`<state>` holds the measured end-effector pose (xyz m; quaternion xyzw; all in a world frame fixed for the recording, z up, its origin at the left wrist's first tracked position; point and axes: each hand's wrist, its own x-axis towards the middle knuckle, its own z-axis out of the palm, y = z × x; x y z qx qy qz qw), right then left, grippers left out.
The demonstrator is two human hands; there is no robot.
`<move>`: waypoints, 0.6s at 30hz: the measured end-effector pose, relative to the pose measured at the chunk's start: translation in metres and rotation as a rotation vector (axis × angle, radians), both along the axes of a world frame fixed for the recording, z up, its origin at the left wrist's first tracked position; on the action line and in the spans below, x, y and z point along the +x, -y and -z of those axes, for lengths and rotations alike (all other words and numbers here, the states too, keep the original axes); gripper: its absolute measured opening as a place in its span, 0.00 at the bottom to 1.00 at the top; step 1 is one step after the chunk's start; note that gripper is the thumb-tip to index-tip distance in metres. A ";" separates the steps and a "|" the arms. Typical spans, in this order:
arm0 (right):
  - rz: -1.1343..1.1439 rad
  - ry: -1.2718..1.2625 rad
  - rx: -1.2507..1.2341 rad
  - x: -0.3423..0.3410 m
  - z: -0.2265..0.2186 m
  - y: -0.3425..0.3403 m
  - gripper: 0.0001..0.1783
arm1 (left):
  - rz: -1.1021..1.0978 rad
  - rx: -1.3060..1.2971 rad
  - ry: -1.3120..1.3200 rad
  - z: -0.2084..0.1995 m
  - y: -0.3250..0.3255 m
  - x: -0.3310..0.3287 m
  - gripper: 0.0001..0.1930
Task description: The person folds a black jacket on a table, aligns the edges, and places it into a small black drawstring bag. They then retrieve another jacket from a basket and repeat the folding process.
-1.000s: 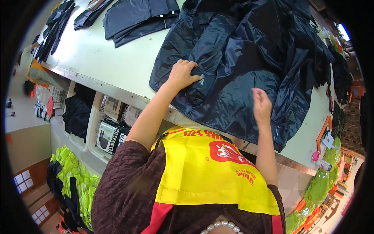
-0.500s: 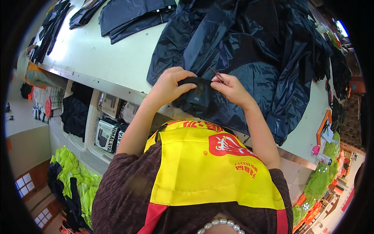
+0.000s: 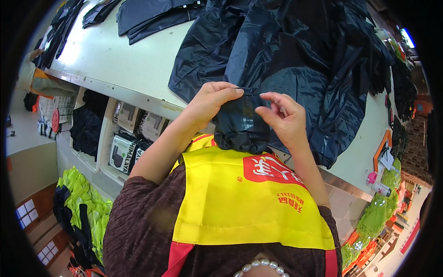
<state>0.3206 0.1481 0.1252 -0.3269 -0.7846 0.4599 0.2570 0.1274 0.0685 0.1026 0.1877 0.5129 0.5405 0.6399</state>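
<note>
A shiny dark navy garment [image 3: 295, 99], apparently a jacket, is spread over the table before me. One tube-like end of it, perhaps a sleeve [image 3: 242, 122], hangs down at the table's near edge in front of my apron. My left hand [image 3: 210, 104] pinches the upper edge of this piece between thumb and fingers. At the other end of that edge is my right hand [image 3: 286, 117], its index fingertip close to the cloth and its thumb apart from it. The other fingers curl inward, with a small shiny bit among them; what they hold is hidden.
Folded dark garments [image 3: 152, 18] lie at the table's far left. Below its near edge, a white basket [image 3: 108, 159] holds packaged goods. A bottle with a pink cap [image 3: 380, 187] and an orange frame [image 3: 382, 150] are at the right. Yellow-green garments [image 3: 87, 203] heap at lower left.
The hanging piece now faces me more fully, its edge held higher. My right hand has moved slightly right and turned; the thin dark tool that stuck out of it no longer shows.
</note>
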 end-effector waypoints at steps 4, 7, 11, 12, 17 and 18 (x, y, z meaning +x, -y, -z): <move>-0.063 0.093 0.434 -0.005 -0.005 0.004 0.09 | 0.016 -0.023 -0.082 -0.011 0.000 0.012 0.11; -0.132 0.137 0.686 0.000 -0.005 -0.001 0.08 | 0.043 -0.018 -0.121 -0.013 0.000 0.017 0.09; -0.173 0.221 0.748 -0.002 -0.024 0.009 0.07 | 0.129 0.046 -0.342 -0.005 0.002 0.019 0.09; -0.161 0.208 0.716 -0.002 -0.027 0.012 0.06 | 0.139 0.089 -0.313 -0.004 0.004 0.019 0.10; -0.085 0.067 0.314 -0.001 -0.036 0.016 0.04 | 0.154 0.164 -0.177 -0.017 0.014 0.025 0.08; -0.065 0.041 0.210 -0.001 -0.040 0.018 0.03 | 0.154 0.155 -0.142 -0.018 0.016 0.027 0.07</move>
